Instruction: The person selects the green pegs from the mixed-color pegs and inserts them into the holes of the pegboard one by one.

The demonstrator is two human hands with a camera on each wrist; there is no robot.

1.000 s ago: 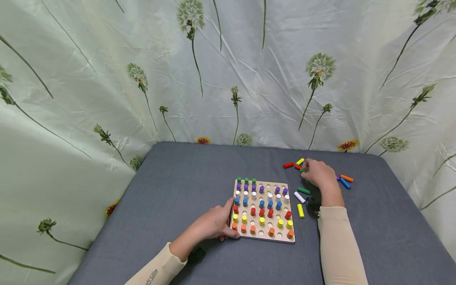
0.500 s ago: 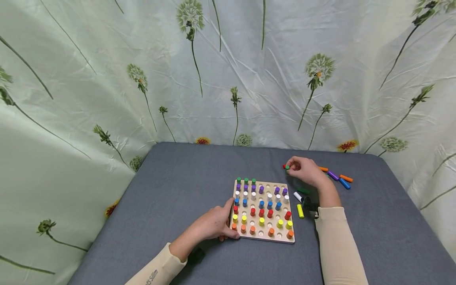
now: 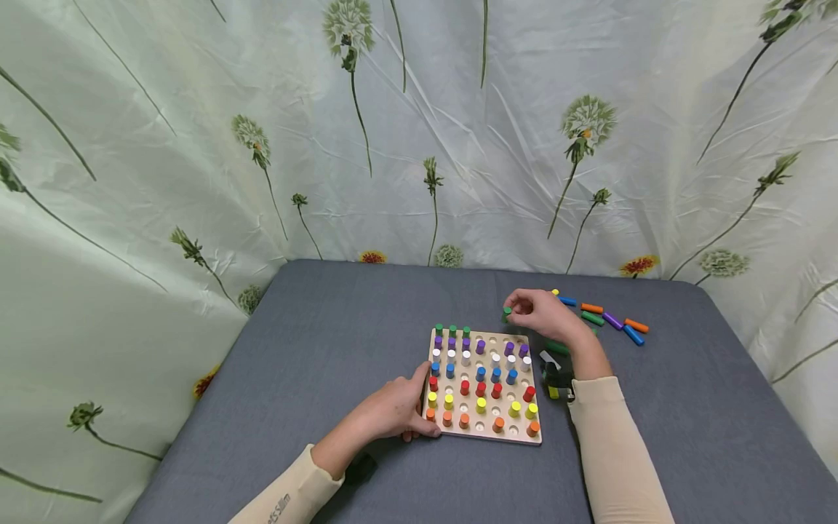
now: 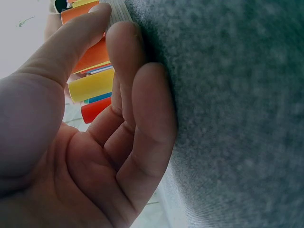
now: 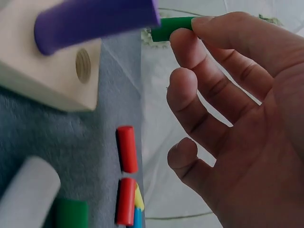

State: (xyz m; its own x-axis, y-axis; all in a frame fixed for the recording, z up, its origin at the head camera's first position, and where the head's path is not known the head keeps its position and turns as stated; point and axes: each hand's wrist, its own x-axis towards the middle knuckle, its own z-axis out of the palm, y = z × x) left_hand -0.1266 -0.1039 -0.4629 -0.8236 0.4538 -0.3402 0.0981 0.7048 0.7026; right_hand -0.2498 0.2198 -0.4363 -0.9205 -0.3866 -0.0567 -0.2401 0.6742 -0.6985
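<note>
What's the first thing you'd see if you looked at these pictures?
The wooden peg board in the middle of the grey table, full of bright pegs lined up in rows by colour. Just beyond its far right corner, the right hand pinches a green peg, while the left hand rests against the board's near left edge.

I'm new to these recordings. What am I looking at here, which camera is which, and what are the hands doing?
No machine: a person works with bare hands. The wide picture comes from a head camera; the two close-ups come from wrist cameras. On the grey table lies a wooden pegboard with rows of coloured pegs; loose pegs lie to its right. The left hand rests at the board's left edge. The right hand pinches a green peg above the board's far right corner; its wrist view shows the peg at the fingertips.
</note>
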